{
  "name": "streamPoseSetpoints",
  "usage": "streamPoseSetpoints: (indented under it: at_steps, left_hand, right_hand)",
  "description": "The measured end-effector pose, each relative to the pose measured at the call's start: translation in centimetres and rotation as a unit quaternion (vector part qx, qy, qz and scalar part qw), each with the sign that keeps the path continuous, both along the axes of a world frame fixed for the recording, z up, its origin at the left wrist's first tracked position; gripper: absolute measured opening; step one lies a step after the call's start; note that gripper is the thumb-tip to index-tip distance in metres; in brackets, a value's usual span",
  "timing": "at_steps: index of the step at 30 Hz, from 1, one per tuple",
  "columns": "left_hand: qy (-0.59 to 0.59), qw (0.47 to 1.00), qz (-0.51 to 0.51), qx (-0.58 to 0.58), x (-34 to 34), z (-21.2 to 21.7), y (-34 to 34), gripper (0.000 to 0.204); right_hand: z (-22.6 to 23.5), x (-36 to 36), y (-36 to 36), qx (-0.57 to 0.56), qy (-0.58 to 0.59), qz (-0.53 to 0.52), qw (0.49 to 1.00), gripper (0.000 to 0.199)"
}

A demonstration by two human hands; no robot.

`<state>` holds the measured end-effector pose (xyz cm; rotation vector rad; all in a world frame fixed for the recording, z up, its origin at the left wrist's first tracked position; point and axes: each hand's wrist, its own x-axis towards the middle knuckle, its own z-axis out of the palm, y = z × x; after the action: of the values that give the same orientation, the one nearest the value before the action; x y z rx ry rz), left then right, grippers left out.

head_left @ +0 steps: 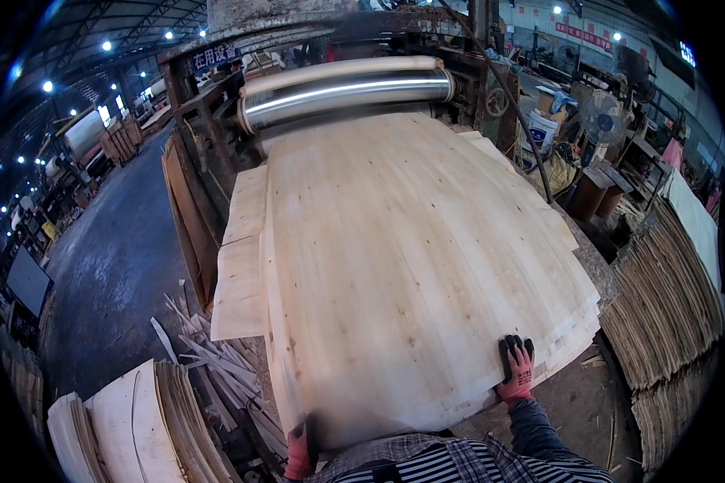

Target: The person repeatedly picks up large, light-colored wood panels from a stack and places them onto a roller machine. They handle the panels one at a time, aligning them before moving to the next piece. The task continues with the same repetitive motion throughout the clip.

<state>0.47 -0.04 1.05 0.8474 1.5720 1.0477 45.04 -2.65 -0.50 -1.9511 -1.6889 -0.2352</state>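
Observation:
A broad, pale wood veneer sheet [403, 258] with small knots lies in front of me, on other sheets whose edges show at the sides. Its far end reaches a machine with a shiny metal roller [354, 95]. My right hand [516, 372], in a red glove with black fingertips, lies with its fingers spread on the sheet's near right edge. At the near left corner is my left hand [301, 449], gloved alike. Motion smears its fingers, so its grip on the sheet's edge does not show. A smaller veneer piece [240, 266] sticks out on the left.
Stacked veneer sheets [664, 298] stand at the right, and another stack [141, 427] at the near left. Wood offcuts [225, 374] litter the floor left of the sheets. Farther right are a fan [602, 119] and a white bucket [540, 131]. A grey aisle [117, 258] runs along the left.

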Motion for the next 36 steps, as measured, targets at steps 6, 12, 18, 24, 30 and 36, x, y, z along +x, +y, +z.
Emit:
streamPoseSetpoints:
  at_steps: [6,12,18,24,30,36]
  left_hand:
    - [-0.037,0.999,0.026,-0.019,-0.5,-1.1,0.1,0.028]
    - [-0.048,0.998,0.033,-0.013,-0.4,-1.4,0.0,0.03]
    - [-0.009,1.0,-0.002,-0.022,-0.6,-1.1,0.0,0.038]
    - [0.002,1.0,0.004,-0.01,-0.2,-0.6,-0.1,0.038]
    - [-0.009,1.0,0.008,-0.028,-0.2,-0.6,0.0,0.037]
    - [-0.015,0.999,0.004,-0.032,-0.3,-0.5,0.0,0.037]
  right_hand:
    - [0.2,0.0,-0.1,-0.009,0.006,-0.001,1.0,0.06]
    - [0.1,0.0,0.0,-0.008,0.014,-0.002,1.0,0.059]
    - [0.1,-0.1,0.0,-0.007,0.018,-0.003,1.0,0.06]
    - [0.4,-0.2,0.0,-0.012,0.016,-0.002,1.0,0.06]
    - [0.0,0.1,0.0,-0.006,0.007,0.0,1.0,0.059]
    - [0.4,-0.2,0.1,-0.002,0.009,0.007,1.0,0.059]
